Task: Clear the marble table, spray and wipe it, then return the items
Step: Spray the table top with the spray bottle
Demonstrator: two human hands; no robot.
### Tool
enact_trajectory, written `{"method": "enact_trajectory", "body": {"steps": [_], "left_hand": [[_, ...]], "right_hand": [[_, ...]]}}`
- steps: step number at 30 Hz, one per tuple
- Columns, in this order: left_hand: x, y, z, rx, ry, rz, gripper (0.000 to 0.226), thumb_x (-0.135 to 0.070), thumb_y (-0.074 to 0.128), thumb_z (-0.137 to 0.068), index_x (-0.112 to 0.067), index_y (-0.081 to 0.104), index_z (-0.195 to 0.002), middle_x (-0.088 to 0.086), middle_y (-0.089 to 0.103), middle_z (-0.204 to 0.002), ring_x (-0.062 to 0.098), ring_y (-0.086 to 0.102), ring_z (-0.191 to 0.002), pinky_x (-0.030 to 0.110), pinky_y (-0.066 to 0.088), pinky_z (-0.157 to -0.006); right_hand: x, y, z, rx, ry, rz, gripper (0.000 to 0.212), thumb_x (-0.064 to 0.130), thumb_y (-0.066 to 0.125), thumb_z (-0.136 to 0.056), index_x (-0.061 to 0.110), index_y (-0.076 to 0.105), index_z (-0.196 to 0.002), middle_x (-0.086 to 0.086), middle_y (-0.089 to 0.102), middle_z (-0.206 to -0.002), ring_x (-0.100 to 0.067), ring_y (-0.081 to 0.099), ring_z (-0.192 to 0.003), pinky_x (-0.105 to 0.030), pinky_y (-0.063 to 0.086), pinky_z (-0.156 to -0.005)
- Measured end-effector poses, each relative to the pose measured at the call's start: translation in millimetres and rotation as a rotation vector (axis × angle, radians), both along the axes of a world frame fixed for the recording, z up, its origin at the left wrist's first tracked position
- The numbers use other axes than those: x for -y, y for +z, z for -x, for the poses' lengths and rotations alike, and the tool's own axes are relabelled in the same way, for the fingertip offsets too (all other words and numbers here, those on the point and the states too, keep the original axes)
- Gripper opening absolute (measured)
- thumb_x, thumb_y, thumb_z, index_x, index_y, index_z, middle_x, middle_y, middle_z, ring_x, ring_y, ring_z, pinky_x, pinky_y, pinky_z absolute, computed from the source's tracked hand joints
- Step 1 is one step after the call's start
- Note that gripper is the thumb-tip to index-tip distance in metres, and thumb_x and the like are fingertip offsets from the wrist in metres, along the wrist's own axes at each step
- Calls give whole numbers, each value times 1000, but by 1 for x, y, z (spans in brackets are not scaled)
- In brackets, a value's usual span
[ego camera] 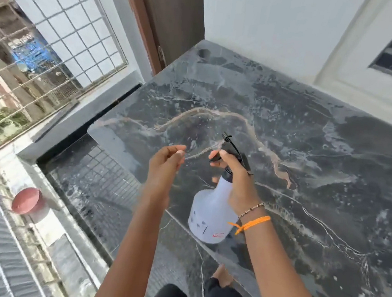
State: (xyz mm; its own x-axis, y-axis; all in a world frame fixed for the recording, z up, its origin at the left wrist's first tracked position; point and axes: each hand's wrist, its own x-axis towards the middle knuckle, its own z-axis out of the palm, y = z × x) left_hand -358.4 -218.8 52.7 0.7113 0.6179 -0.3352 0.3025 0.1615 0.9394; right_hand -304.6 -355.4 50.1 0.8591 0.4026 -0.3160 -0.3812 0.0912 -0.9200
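A dark marble table (pixel 298 139) with pale veins fills the right and middle of the view, its top bare and speckled with light streaks. My right hand (pixel 236 176) grips the neck of a white spray bottle (pixel 210 212) with a black trigger head, a finger on the trigger and the nozzle aimed away over the table's left part. The bottle hangs above the table's near edge. My left hand (pixel 166 162) hovers just left of the nozzle with relaxed fingers, holding nothing.
A white wall and a window frame (pixel 390 54) run along the table's far side. A brown door (pixel 169 14) stands behind the far left corner. A metal window grille (pixel 44 45) is at left. A pink round object (pixel 27 200) lies on the ledge below.
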Motion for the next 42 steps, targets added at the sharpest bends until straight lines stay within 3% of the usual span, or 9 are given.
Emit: {"method": "enact_trajectory", "body": {"steps": [4,10,17,22,24,26,32,38,42], "left_hand": [[-35,0,-50,22,-103,-32,14,-17,53,-91,-23,65,-93,-7,57,-83,6,56,-76,21,44,-78],[-109,-16,-125,-25,-195,27,14,-17,53,-91,-22,66,-89,-4,58,-81,7,54,-75,21,43,-75],[-200,-32,-211,-94,-346,53,17,-16,53,-90,-27,65,-86,-7,59,-83,8,54,-79,26,45,-83],[-229,-54,-245,-181,-429,50,17,-14,52,-90,-25,64,-86,-8,54,-74,5,50,-68,20,41,-67],[-234,-63,-252,-213,-461,59,16,-14,52,-90,-25,63,-84,-6,55,-76,7,51,-70,20,41,-67],[-234,-70,-257,-234,-494,68,14,-14,52,-91,-22,64,-87,-4,55,-77,8,51,-73,21,42,-68],[-215,-75,-263,-282,-658,92,18,-19,50,-93,-14,64,-103,-6,59,-94,10,53,-87,20,42,-74],[-178,-75,-260,-255,-772,16,15,-19,48,-94,-17,62,-98,-6,59,-86,9,54,-80,22,43,-72],[-146,-73,-248,-241,-896,-56,13,-19,49,-94,-19,62,-97,-5,58,-87,13,54,-83,21,41,-72]], "right_hand": [[-37,-6,-44,-125,-107,-136,20,17,51,-92,8,64,-81,-6,61,-91,-12,57,-91,-34,57,-68],[-102,-16,-119,-218,-186,-117,26,19,53,-91,8,59,-69,-10,58,-81,-24,55,-97,-30,56,-61],[-185,-6,-198,-321,-315,-20,33,35,55,-90,9,58,-71,-10,57,-74,-20,58,-74,-22,54,-50],[-213,-16,-228,-416,-475,9,40,44,58,-86,10,51,-65,-7,49,-60,-17,52,-49,-19,46,-42],[-215,-23,-232,-449,-552,-6,42,45,58,-85,9,49,-65,-6,46,-60,-16,49,-44,-19,44,-39],[-210,-27,-230,-492,-550,-53,39,43,58,-86,8,52,-69,-7,49,-64,-17,54,-52,-18,45,-40],[-172,-25,-200,-504,-589,-220,30,34,49,-92,7,58,-85,-9,62,-83,-17,70,-71,-27,58,-56],[-122,-27,-177,-545,-900,-121,39,41,52,-89,9,50,-67,1,55,-48,-10,55,-41,-16,49,-43],[-94,-26,-157,-526,-855,-229,31,33,50,-90,11,53,-69,-1,60,-58,-13,66,-55,-21,54,-48]]}}
